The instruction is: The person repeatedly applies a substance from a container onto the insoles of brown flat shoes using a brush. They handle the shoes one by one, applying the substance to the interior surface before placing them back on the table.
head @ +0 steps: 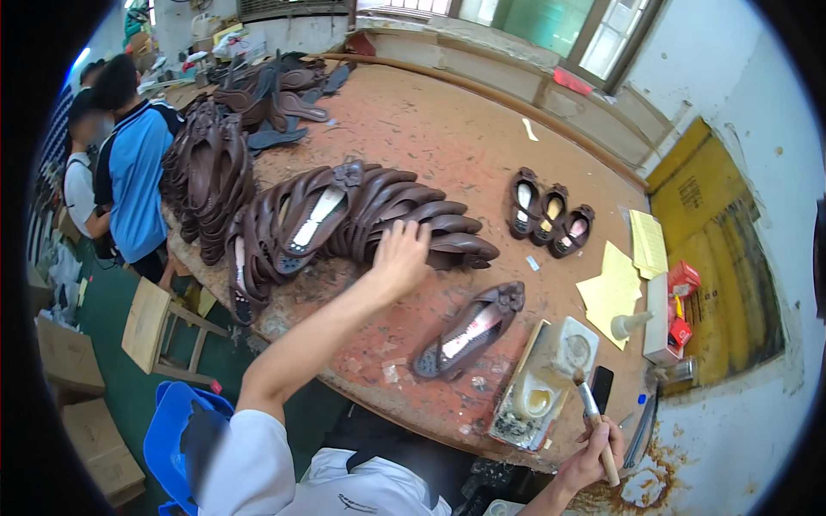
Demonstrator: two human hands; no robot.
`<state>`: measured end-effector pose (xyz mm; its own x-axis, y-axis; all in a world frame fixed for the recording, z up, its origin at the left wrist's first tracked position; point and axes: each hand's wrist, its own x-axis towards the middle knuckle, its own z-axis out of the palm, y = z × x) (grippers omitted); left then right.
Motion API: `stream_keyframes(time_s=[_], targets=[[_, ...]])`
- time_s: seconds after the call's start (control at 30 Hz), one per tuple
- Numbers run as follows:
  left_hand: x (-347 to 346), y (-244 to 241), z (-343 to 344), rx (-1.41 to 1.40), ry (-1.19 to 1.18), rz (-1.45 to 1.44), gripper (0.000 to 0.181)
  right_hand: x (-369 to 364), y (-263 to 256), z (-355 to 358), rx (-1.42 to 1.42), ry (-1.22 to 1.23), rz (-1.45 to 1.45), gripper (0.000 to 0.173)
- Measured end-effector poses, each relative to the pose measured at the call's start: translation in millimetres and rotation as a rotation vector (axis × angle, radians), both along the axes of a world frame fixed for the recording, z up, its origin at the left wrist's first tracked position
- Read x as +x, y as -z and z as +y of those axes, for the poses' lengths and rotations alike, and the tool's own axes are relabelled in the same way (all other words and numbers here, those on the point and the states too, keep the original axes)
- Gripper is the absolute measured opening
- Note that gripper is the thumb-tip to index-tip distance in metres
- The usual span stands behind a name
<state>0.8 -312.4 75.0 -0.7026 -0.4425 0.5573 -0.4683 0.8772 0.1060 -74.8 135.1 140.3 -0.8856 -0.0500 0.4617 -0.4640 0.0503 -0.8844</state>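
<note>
My left hand (pixel 401 258) reaches onto a long row of nested brown shoes (pixel 413 200); whether its fingers grip one is not clear. My right hand (pixel 597 448) holds a brush (pixel 588 400) by its wooden handle, bristles up beside a white glue container (pixel 535 396) on a tray. A single brown shoe (pixel 471 335) with a flower ornament and a pale insole lies between my hands. Another flowered shoe (pixel 316 219) rests on top of the row. Several finished-looking shoes (pixel 553 216) stand together farther back on the worktable (pixel 439 135).
More shoes (pixel 210 168) and loose soles (pixel 277 97) are piled at the left. Yellow papers (pixel 610 293), a dark phone (pixel 601 389) and a white box (pixel 659 322) lie at the right. Two or more people (pixel 139 174) stand beyond a wooden stool (pixel 147 326). A blue chair (pixel 171 438) is behind me.
</note>
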Motion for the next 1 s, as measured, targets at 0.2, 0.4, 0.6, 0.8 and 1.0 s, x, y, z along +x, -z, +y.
stream_keyframes(time_s=[0.2,0.4,0.6,0.8,1.0], targets=[[-23,14,-29,-0.049,0.212,0.061,0.030,0,-2,7,0.038,0.056,-0.026,0.024],[-7,-5,21,0.120,0.178,-0.029,0.049,0,2,10,0.033,0.030,-0.021,0.025],[5,-9,21,-0.031,0.360,0.503,0.045,5,4,2,-0.008,0.050,-0.080,0.026],[44,-42,59,0.194,0.074,0.302,0.031,-1,10,13,-0.008,0.048,-0.059,0.025],[40,-68,75,0.809,-0.075,0.308,0.021,1,7,12,-0.002,0.080,-0.076,0.023]])
